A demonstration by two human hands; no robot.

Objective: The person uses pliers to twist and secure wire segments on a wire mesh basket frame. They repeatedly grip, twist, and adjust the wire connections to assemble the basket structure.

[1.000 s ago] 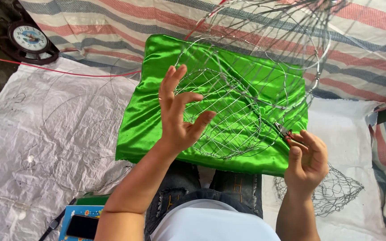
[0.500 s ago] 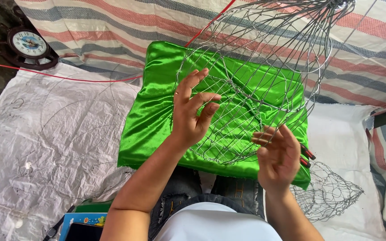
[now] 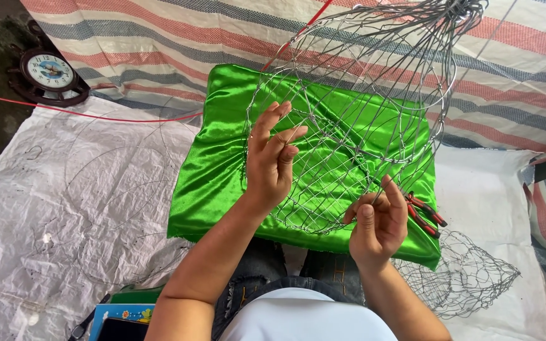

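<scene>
Hands are working the wire basket hanging over the green cushion: right hand is pinching a strand, left hand is bracing, fingers loose. Loose wire ends could be poking fingertips, I'm guessing; pliers are sitting unused.

bare forearms, white shirt, blue jeans w/ yellow stitching
</scene>
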